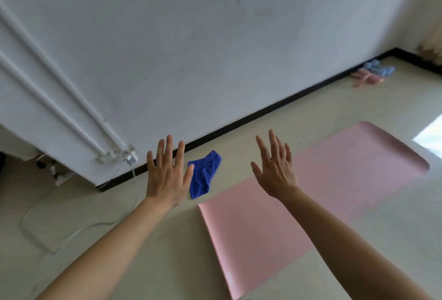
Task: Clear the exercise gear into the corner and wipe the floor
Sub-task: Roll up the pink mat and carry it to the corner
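A pink exercise mat (334,180) lies unrolled on the pale floor, running from the bottom centre toward the right. A crumpled blue cloth (204,175) lies on the floor just left of the mat, near the wall. My left hand (167,175) is stretched out in the air with fingers spread, its thumb in front of the cloth's left edge. My right hand (276,172) is raised over the mat's near half, fingers straight and apart. Neither hand holds anything.
A white wall with a black skirting board (263,110) runs diagonally to the far corner. Pink and light-blue items (370,73) lie on the floor by that corner. A white power strip (114,156) hangs low on the wall, its cable (79,230) looping over the floor at left.
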### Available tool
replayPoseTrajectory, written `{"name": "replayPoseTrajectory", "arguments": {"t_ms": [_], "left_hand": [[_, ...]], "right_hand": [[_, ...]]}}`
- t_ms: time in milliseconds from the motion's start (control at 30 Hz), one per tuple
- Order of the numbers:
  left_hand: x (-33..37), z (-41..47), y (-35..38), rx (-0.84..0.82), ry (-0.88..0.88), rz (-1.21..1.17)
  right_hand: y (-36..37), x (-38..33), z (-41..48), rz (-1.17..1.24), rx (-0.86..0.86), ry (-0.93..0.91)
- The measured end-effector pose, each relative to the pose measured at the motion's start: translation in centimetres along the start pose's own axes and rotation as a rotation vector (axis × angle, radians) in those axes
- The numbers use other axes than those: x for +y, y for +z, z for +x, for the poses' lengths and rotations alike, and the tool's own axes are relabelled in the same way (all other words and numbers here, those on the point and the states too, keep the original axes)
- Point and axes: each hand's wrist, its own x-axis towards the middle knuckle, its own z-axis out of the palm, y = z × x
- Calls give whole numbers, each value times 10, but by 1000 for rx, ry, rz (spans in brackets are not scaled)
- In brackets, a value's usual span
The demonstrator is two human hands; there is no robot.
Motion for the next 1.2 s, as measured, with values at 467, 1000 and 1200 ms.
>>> {"name": "replayPoseTrajectory", "arguments": {"t_ms": [467, 1000, 1200], "left_hand": [[-22, 175, 183, -302, 555, -89], [-36, -4, 660, -784, 764, 192], [-42, -52, 786, -824, 849, 316]], "right_hand": [[160, -22, -17, -68, -75, 725], [623, -77, -183, 215, -533, 853], [749, -97, -228, 437, -598, 900]]}}
